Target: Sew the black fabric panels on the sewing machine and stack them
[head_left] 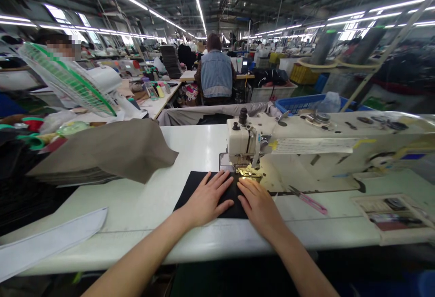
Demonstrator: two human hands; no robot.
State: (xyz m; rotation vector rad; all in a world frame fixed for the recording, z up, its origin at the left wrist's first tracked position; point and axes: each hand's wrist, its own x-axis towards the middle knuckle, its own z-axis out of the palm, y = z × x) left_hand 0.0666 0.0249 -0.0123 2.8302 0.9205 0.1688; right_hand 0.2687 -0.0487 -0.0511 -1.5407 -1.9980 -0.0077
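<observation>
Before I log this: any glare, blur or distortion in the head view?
All head view: tube lights clipped white; pale sheen along near edge of tabletop, nearly black below it; sewing machine stretched toward right edge; far background soft, left hand and right hand clearer.

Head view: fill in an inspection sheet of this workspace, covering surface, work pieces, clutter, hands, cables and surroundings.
Surface: pale tabletop, faint seam along the near side.
Work pieces: dark fabric by the sewing machine.
Clutter: grey-brown fabric and white piece at left; pink-handled snips and tray of small items at right.
Hands: left hand flat on the dark fabric, fingers spread; right hand at its right side, fingers extended.
Cables: nothing seen on the tabletop.
Surroundings: fan at left; blue basket behind the machine; person in denim vest ahead, back turned.
</observation>
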